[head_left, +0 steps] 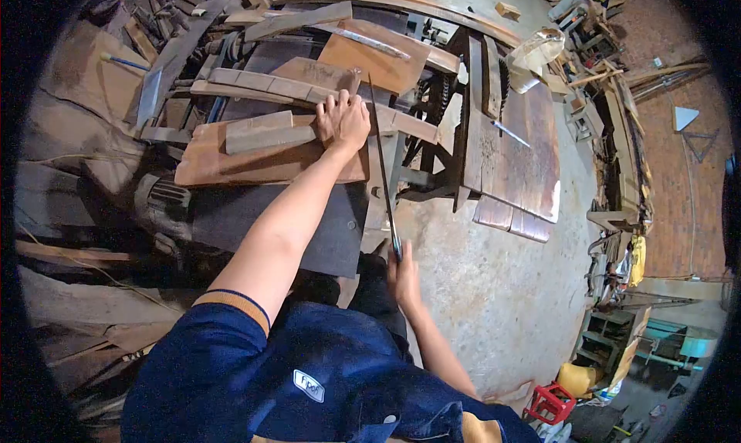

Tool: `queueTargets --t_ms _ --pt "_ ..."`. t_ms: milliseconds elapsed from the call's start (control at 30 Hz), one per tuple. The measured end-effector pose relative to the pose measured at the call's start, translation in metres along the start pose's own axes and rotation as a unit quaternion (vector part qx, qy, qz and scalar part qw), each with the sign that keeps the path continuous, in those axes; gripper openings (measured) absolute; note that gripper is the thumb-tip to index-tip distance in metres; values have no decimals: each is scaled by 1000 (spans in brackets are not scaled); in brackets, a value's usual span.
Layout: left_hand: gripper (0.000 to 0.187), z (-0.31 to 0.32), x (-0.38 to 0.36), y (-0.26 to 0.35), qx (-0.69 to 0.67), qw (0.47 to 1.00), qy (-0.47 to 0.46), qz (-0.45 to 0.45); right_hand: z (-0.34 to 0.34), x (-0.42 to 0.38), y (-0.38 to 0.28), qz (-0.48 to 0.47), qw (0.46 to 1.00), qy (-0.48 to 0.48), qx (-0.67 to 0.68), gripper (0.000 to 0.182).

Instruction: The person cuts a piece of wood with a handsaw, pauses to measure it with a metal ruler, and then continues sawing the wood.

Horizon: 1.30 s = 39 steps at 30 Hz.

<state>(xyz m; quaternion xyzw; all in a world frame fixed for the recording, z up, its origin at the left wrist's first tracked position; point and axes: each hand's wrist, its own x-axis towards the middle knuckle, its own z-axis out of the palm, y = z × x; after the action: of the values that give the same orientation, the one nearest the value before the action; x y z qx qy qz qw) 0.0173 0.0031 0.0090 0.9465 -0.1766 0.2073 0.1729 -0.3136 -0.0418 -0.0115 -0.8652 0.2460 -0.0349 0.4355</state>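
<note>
My left hand [343, 122] presses down on a long curved strip of wood [262, 86], its fingers bent over the strip near the right end. My right hand [404, 277] is wrapped round the handle of a hand saw [385, 165]. The narrow blade points away from me and crosses the strip just right of my left hand; whether it has cut in cannot be told. Under the strip is a reddish board [208, 153] with a short grey wood block [266, 134] on it, left of my left hand.
A dark machine table [270, 223] lies under the boards. To the right stands a wooden-topped saw bench [517, 150] with a toothed blade [505, 88] and a pen [511, 133]. A red stool [549, 402] is at the lower right; scrap wood fills the left.
</note>
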Motion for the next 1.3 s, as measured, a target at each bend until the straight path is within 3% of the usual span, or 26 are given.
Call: queueTargets --t_ms 100,167,233,300,400,467,533,667,733,833,867,967,1033,1100,1300 --pt "24 -2 -1 -1 5 1000 14 11 9 100 -40 -80 996 37 34 26" --pt "24 -6 0 2 11 1000 -4 5 22 122 -41 -74 996 49 24 24" --pt "23 4 -5 -1 12 1000 25 9 15 108 -43 -65 996 42 36 23" --pt "23 5 -2 -2 10 999 37 13 8 56 -37 13 999 13 30 23" --pt "23 4 -1 -1 10 1000 28 3 -1 -42 0 22 1000 19 11 27" --pt "23 4 -2 -2 3 1000 12 -3 -7 -58 8 18 1000 8 7 28" --pt "23 4 -3 -2 1 1000 19 4 -15 -40 -5 58 998 -24 -1 26" --pt "22 2 -2 0 5 1000 26 12 4 85 -34 -102 994 40 20 25" --pt "24 3 -2 -2 11 999 38 13 10 112 -43 -60 997 16 41 25" --pt "25 2 -2 0 18 1000 15 -4 2 81 -50 -98 993 57 24 28" --pt "26 4 -1 -1 20 1000 19 0 6 59 -27 -22 999 13 25 30" --pt "27 2 -2 0 13 1000 18 -4 -10 -32 9 42 999 -19 13 36" --pt "27 4 -3 0 19 1000 16 -8 -18 -50 14 61 997 -36 0 36" --pt "27 7 -2 -2 24 1000 15 -5 -24 -47 -4 38 999 -14 -8 19" --pt "24 2 -3 -2 17 999 36 19 13 123 -48 -126 990 45 49 26"
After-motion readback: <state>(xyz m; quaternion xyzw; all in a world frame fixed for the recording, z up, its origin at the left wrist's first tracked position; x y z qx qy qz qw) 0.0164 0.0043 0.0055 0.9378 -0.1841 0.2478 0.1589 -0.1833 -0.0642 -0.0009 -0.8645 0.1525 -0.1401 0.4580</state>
